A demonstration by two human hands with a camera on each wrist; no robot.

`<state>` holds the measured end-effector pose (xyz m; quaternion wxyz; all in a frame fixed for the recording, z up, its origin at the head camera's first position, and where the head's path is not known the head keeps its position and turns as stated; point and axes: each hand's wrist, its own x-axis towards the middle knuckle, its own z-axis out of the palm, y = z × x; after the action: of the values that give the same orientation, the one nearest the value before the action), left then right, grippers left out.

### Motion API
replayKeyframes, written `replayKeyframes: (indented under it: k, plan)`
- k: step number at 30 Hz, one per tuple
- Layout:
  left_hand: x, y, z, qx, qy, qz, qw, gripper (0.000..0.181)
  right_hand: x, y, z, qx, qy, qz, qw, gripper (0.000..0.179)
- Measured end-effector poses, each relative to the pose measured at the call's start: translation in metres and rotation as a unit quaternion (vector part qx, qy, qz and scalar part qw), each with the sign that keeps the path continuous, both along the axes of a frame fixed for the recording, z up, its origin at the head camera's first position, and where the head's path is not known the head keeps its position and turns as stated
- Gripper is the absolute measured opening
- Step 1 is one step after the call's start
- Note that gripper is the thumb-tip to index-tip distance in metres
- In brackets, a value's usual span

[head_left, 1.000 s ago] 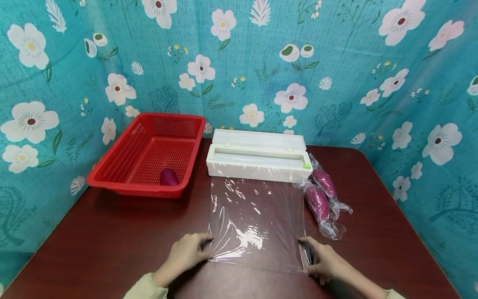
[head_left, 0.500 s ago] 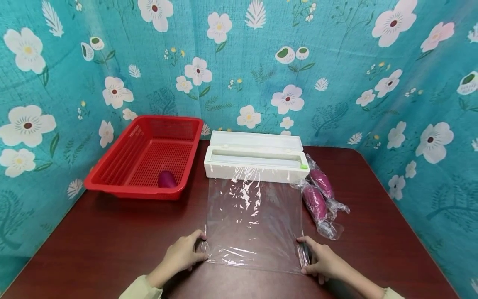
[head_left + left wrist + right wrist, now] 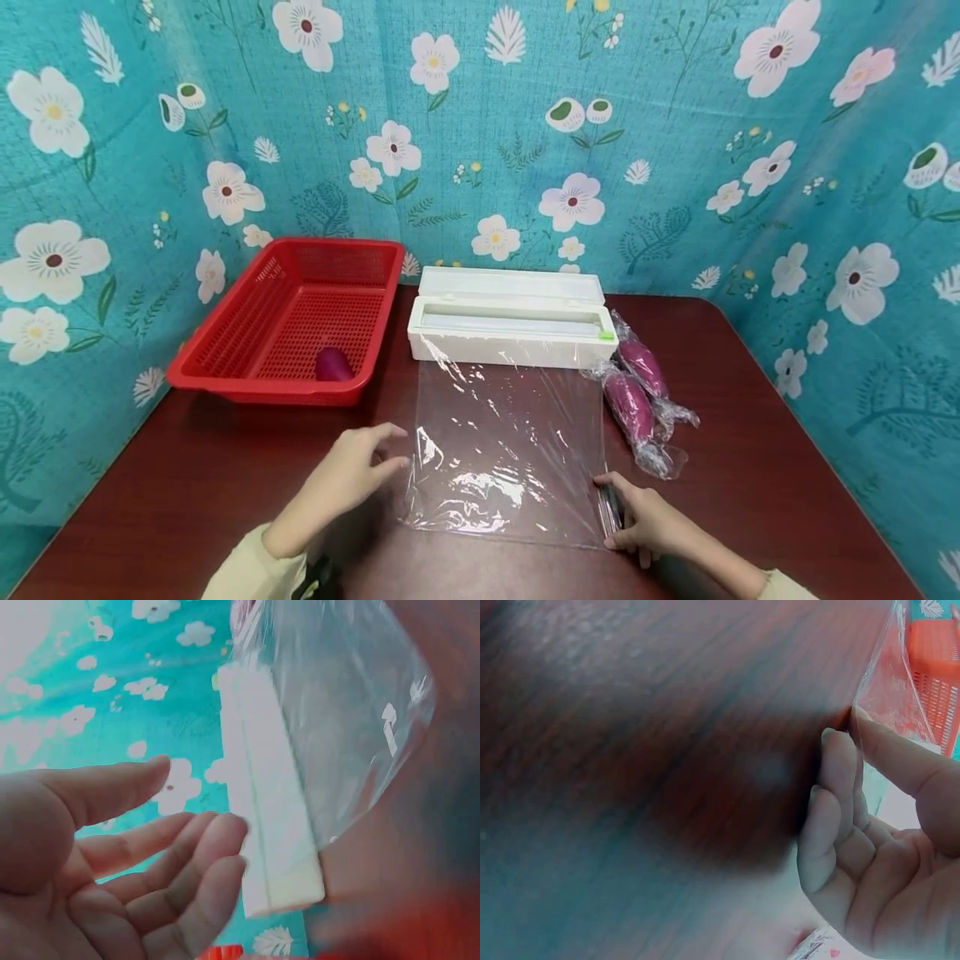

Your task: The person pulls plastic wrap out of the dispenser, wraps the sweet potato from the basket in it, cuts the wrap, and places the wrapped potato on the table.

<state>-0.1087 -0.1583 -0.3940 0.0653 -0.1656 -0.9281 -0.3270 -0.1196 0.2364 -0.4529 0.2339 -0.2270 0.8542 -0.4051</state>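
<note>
A clear sheet of plastic wrap (image 3: 510, 450) stretches forward over the table from a white wrap dispenser box (image 3: 513, 346) whose lid stands up. With thumb and fingers, my right hand (image 3: 651, 521) pinches the near right corner of the sheet, where the film is bunched. My left hand (image 3: 347, 471) is off the sheet, just beyond its left edge, thumb and fingers apart and holding nothing. In the left wrist view its palm and loosely bent fingers (image 3: 221, 832) show beside the box. The right wrist view shows the film edge at my right thumb (image 3: 892, 754).
A red plastic basket (image 3: 281, 387) stands at the back left with a purple oval object (image 3: 333, 364) inside. Right of the sheet lie two magenta oval objects wrapped in film, the nearer one (image 3: 630, 406) beside the farther one (image 3: 642, 365). A flowered curtain (image 3: 480, 125) surrounds the brown table (image 3: 247, 467).
My left hand has let go of the sheet's left edge and moved left and away from me, its fingers spreading. My right hand keeps its grip on the near right corner.
</note>
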Motion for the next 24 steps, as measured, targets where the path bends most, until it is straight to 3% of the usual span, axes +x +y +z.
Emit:
replayKeyframes:
  k: [4,9,13,19,24]
  plan:
    - [-0.016,-0.011,0.008,0.045,0.042,0.017,0.9979,0.027,0.0,-0.001,0.001,0.009,-0.005,-0.001,1.0,0.067]
    - [-0.035,-0.029,0.017,0.071,0.089,0.073,0.9908,0.027,-0.002,-0.001,-0.001,0.008,-0.005,0.001,1.0,0.066]
    - [-0.051,-0.04,0.013,0.07,0.114,0.111,0.9848,0.026,-0.001,-0.001,-0.002,0.01,-0.002,-0.002,0.9999,0.065]
    - [-0.065,-0.052,0.012,0.068,0.116,0.146,0.9801,0.027,-0.001,-0.002,-0.003,0.009,0.005,-0.001,0.9999,0.065]
    - [-0.077,-0.061,0.013,0.05,0.088,0.167,0.9808,0.029,-0.001,-0.002,-0.001,0.001,0.0,0.0,1.0,0.065]
